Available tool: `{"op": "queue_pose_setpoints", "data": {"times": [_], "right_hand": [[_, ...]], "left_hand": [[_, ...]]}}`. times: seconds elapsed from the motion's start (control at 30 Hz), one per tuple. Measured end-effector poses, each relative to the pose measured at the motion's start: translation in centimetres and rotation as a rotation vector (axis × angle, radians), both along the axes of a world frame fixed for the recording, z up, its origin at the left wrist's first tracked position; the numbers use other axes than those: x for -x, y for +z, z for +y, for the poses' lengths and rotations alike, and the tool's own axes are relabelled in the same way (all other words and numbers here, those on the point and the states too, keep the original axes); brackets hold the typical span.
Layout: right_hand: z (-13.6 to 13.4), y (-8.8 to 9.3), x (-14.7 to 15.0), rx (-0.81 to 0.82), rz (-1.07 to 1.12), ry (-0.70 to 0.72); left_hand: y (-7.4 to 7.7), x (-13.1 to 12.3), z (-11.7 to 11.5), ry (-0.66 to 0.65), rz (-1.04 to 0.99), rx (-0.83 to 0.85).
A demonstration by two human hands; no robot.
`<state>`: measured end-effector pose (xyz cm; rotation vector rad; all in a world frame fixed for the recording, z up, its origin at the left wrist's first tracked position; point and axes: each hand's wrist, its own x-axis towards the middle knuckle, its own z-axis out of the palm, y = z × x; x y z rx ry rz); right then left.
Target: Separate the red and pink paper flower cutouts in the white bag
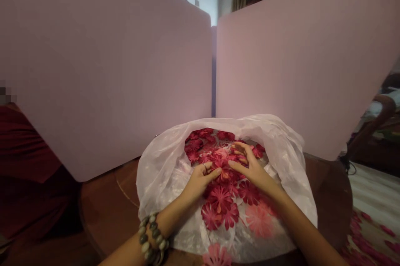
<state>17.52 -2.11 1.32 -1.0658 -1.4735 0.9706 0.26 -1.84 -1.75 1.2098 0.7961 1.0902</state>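
Note:
Several red and pink artificial flowers [220, 199] lie in and spill out of a white plastic bag [162, 157] on a round wooden table. My left hand [200, 180], with a ring and a beaded bracelet [153, 234], is closed on the edge of a red flower [223, 171] at the bag's mouth. On the other side of this flower is my right hand [251, 168], its thumb and fingers apart and curved over the pile. The thumb is close to the flower; whether it touches cannot be made out. A pale pink flower [261, 219] lies below my right hand.
Two tall pink panels [140, 70] meet in a corner behind the bag. The brown table [106, 199] shows around the bag. A person in dark red clothing [28, 157] is at the left edge. Red pieces [368, 232] lie on the floor at right, near a wooden chair [371, 120].

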Motion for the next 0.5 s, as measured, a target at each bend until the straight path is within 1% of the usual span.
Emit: {"op": "queue_pose_setpoints", "data": {"times": [0.13,0.2,0.27,0.37,0.43,0.5], "right_hand": [[-0.2,-0.3,0.7,0.006,-0.040,0.050],[-0.4,-0.3,1.0,0.033,-0.009,0.104],[-0.5,-0.2,1.2,0.071,0.017,0.168],[-0.8,0.0,1.4,0.088,0.027,0.245],[-1.0,0.0,1.3,0.084,0.062,0.250],[-0.9,0.1,1.0,0.116,0.152,0.200]], "left_hand": [[-0.3,0.1,-0.1,0.145,0.138,-0.101],[-0.1,0.1,-0.3,0.170,0.234,-0.177],[0.1,0.2,-0.5,0.140,0.308,-0.239],[0.3,0.2,-0.5,0.076,0.323,-0.239],[0.3,0.1,-0.5,0.073,0.290,-0.218],[0.3,0.1,-0.6,0.078,0.257,-0.218]]}}
